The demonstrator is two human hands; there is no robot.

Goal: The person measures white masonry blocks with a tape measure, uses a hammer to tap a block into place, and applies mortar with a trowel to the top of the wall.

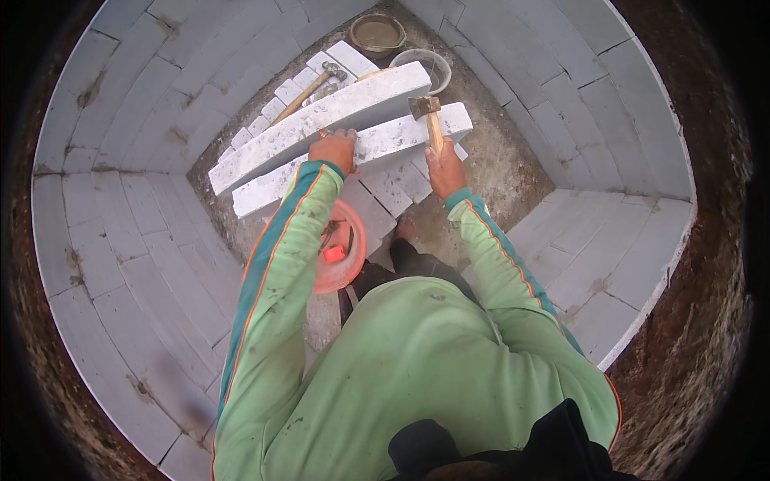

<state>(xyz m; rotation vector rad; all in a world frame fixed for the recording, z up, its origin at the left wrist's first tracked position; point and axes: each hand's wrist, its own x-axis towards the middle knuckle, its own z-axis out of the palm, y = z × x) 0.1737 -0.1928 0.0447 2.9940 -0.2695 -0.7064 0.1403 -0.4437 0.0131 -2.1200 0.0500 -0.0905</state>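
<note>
Two long, pale lightweight concrete blocks lie nearly side by side in front of me, a near block [405, 138] and a far block [265, 146]. My left hand [333, 151] grips the near block around its middle, its fingers curled over the top edge. Wrapped around a wooden handle, my right hand [446, 170] holds a hatchet [434, 127] upright at the right part of the near block. The hatchet's dark metal head is over the top of that block; whether it touches is unclear.
Behind the far block, a hammer [298, 103] lies on a row of pale blocks [273, 109]. Two round tubs, one with murky contents [377, 34] and one grey [439, 74], stand in the far corner. An orange bucket [358, 240] with small tools sits below my left forearm. Grey block walls [128, 232] surround me.
</note>
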